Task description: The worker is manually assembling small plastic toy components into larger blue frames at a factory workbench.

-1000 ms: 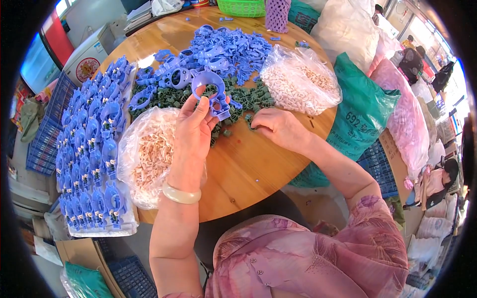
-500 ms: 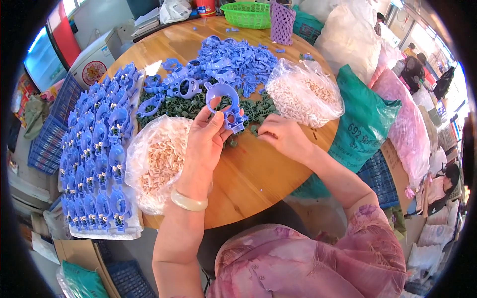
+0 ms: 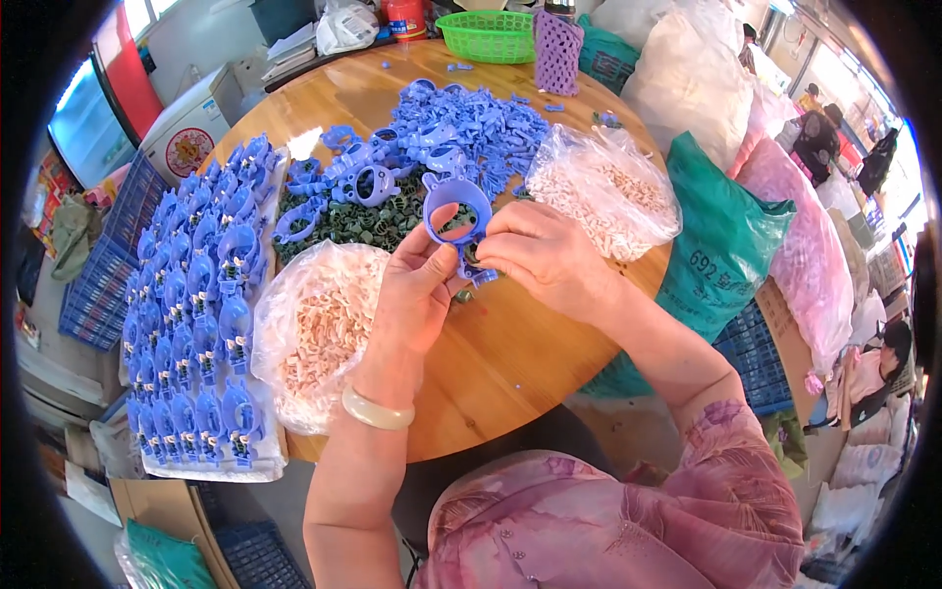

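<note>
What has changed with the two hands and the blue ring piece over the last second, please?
The right hand left the table surface and came across to the blue ring piece, so both hands now grip it. The left hand kept holding the piece throughout. The bags of pale parts and the rows of finished blue pieces stayed put.

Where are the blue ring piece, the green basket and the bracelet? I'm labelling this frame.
blue ring piece (image 3: 457, 204): head view, on the ring's rim.
green basket (image 3: 489, 35): head view, on its front wall.
bracelet (image 3: 377, 412): head view, on the band at the left wrist.
</note>
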`<act>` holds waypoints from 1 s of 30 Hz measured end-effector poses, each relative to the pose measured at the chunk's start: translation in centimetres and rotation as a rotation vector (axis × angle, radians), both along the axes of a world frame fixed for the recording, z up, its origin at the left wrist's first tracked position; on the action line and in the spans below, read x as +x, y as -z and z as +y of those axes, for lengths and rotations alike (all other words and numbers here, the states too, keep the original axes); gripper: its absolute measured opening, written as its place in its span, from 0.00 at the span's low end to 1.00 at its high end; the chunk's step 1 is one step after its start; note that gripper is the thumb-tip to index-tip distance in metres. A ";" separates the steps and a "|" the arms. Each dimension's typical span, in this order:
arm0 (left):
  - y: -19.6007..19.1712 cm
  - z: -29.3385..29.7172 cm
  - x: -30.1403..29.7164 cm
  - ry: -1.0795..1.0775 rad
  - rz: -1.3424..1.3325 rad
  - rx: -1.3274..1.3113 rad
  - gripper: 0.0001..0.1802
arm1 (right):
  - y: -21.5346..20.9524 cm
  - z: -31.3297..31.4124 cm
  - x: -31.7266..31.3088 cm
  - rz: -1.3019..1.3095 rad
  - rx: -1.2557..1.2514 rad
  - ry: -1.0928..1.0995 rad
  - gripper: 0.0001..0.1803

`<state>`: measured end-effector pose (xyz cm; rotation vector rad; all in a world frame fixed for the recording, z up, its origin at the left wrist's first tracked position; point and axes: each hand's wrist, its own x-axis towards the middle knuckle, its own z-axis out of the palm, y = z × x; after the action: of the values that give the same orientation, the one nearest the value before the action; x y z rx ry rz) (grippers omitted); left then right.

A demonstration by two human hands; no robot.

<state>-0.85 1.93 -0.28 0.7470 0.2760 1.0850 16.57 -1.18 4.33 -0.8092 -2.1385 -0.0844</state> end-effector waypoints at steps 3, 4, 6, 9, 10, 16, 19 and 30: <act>0.0 -0.1 0.1 -0.007 0.013 -0.006 0.23 | -0.1 0.1 0.1 -0.031 -0.023 -0.022 0.03; 0.0 -0.1 0.1 -0.013 0.014 -0.003 0.23 | -0.1 0.1 0.2 -0.031 -0.025 -0.022 0.03; -0.1 -0.3 0.3 -0.027 0.036 -0.014 0.23 | -0.1 0.3 0.3 -0.142 0.014 0.006 0.03; 0.4 0.0 0.1 -0.019 0.083 0.023 0.24 | 0.3 0.6 0.7 -0.193 0.069 0.012 0.04; 0.6 0.0 0.0 0.006 0.107 0.069 0.26 | 0.2 0.6 0.7 -0.191 0.069 0.010 0.04; 0.0 -0.5 0.7 -0.001 0.013 -0.021 0.21 | 0.2 0.0 1.0 0.059 -0.144 -0.073 0.04; 0.0 -0.6 0.7 0.007 0.020 -0.022 0.20 | 0.0 -0.3 1.1 0.245 -0.238 -0.072 0.05; 1.6 -1.2 1.9 0.066 -0.051 0.102 0.21 | -1.6 -0.4 -7.2 -0.107 -0.308 -0.317 0.10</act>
<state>1.06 0.71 -1.89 0.8131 0.1528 1.0602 9.37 -1.60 5.91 -0.6359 -2.3894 0.3827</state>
